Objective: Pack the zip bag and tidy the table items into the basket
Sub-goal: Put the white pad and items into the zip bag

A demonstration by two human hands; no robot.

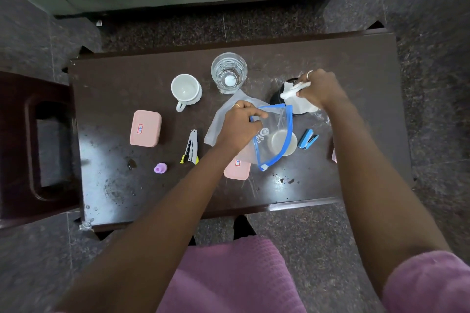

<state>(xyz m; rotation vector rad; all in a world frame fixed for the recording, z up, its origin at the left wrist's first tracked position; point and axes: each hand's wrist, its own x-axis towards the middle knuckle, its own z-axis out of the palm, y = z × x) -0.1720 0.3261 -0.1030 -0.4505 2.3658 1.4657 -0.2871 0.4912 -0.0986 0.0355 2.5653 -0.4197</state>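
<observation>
Steadily: tissue into the bag

Fingers of the right hand (318, 89) pinch a white tissue (298, 105) just beside the zip bag (277, 122), whose blue rim the left hand (239, 124) grips over the table (114, 99). Keep that mouth wide; feed it straight down.

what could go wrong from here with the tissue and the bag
The left hand pinches only one side of the blue rim of the zip bag, so the mouth may sag and the tissue in the right hand could snag on it.
The glass stands close behind both hands; a stray wrist might tip it.
</observation>
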